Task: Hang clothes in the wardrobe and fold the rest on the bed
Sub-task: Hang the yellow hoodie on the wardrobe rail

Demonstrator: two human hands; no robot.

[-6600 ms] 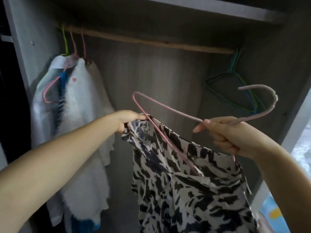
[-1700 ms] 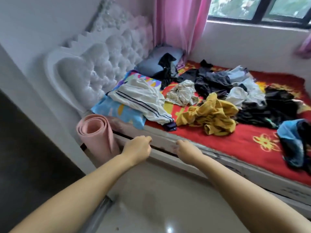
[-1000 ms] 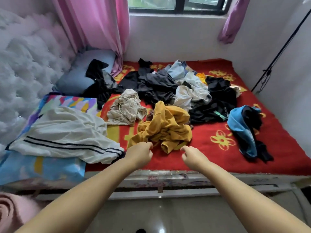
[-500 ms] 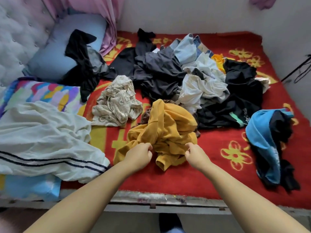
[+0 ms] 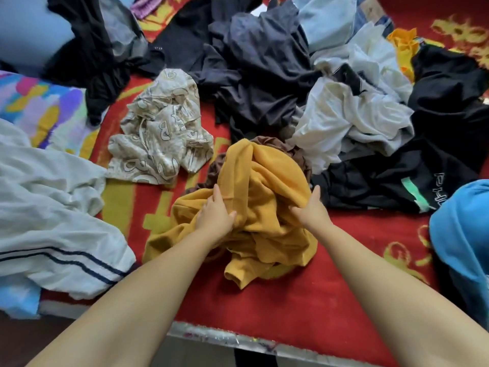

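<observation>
A crumpled mustard-yellow garment (image 5: pixel 264 197) lies on the red bed cover (image 5: pixel 330 287), near the front edge. Both hands are on it. My left hand (image 5: pixel 215 214) sits on its left side with fingers reaching into the folds and the thumb pressing cloth. My right hand (image 5: pixel 309 207) grips a fold on its right side. A brown piece (image 5: pixel 280 147) shows from under the yellow cloth.
A beige patterned garment (image 5: pixel 161 128) lies behind on the left, a white striped one (image 5: pixel 53 207) at far left. Dark grey (image 5: pixel 259 75), white (image 5: pixel 349 112) and black (image 5: pixel 436 144) clothes are heaped behind, a blue one (image 5: pixel 463 234) at right. The metal bed edge (image 5: pixel 238 340) runs below.
I left the wardrobe, turned to the bed and leaned in. Both hands went from hanging curled and empty to taking hold of the yellow garment.
</observation>
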